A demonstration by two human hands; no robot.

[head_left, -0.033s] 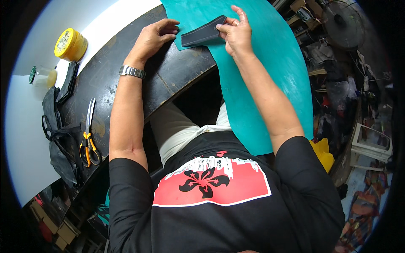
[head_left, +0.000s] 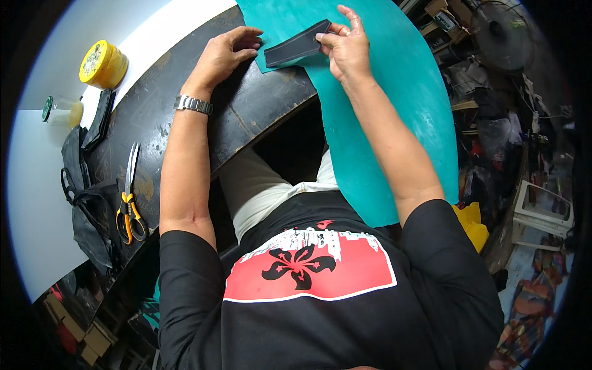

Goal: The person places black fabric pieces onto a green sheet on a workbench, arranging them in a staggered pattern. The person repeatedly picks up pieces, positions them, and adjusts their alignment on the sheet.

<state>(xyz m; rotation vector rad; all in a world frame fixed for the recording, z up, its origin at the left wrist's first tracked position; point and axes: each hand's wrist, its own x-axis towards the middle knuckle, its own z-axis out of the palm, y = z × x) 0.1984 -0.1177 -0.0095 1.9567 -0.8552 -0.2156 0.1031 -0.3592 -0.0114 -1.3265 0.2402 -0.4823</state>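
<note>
Seeing at far left a clear jar (head_left: 63, 113) with a green lid, and near it a yellow tub (head_left: 108, 68) with a pale, speckled top. Finding below these some black pieces of material (head_left: 79, 161), heaped along the left side of a dark tabletop (head_left: 163, 111). Noticing just beside the heap a pair of scissors (head_left: 128, 206) with yellow-and-black handles, pointing its blades away from the body. Wearing a metal watch (head_left: 193, 105) on the left wrist. Bending the fingers of the left hand (head_left: 227, 54) loosely at the left edge of a teal sheet (head_left: 394, 117), leaving only a narrow space by the thumb; being unable to tell from this angle about any hold there. Having a black strip (head_left: 293, 48) with a pale stitched line between both hands, slanting up to the right over the sheet; being unable to tell about contact underneath. Wearing a black shirt (head_left: 271, 336) with a red-and-white print. Pinching the strip's right end between thumb and finger of the right hand (head_left: 349, 54), raising other fingers clear. Passing the right forearm over the sheet. Seeing a round fan (head_left: 502, 37) at upper right, and below it a white frame (head_left: 542, 206).
</note>
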